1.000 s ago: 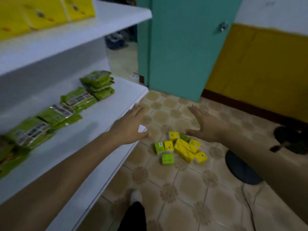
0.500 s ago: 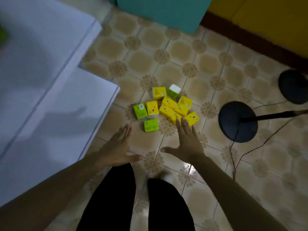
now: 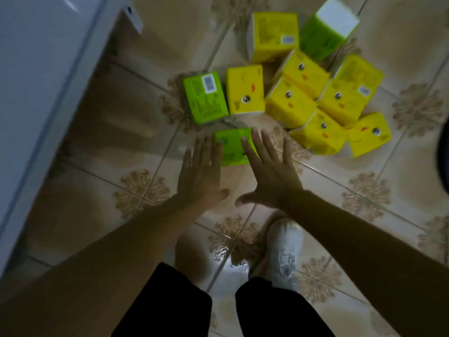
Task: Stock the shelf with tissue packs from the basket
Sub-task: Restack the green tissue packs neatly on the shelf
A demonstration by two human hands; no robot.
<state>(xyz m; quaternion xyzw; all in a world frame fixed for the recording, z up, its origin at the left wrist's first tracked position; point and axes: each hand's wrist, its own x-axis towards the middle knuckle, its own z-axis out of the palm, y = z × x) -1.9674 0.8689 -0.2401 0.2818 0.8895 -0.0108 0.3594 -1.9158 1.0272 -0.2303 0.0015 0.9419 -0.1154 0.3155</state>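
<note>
Head camera looks steeply down at a patterned tile floor [image 3: 136, 152]. I see a loose cluster of tissue packs lying directly on the tiles, no basket visible in this view. Nearest to me is a green tissue pack [image 3: 232, 146], lying flat. My left hand [image 3: 199, 173] is spread, fingers apart, its fingertips at the left edge of that pack; whether they touch it I cannot tell through the blur. My right hand [image 3: 272, 176] is also spread flat, fingers splayed, with the index and middle fingertips overlapping the pack's right side. Neither hand is closed on anything.

Beyond that pack, a second green pack [image 3: 205, 97] with a barcode label sits beside a yellow pack [image 3: 245, 90], the two touching side by side. Further right, several yellow packs [image 3: 289, 103] printed with a small face pattern are crowded together, some tilted against one another. At the far end a yellow pack with printed text [image 3: 273, 36] stands next to a green pack with a white end [image 3: 328, 30], tipped at an angle.

White shelf edge [image 3: 36, 105] runs along the left of the frame, well apart from the packs. My black trouser legs [image 3: 170, 302] and one white sneaker [image 3: 285, 254] fill the bottom. A dark round object is cut off at the right edge; I cannot tell what it is.
</note>
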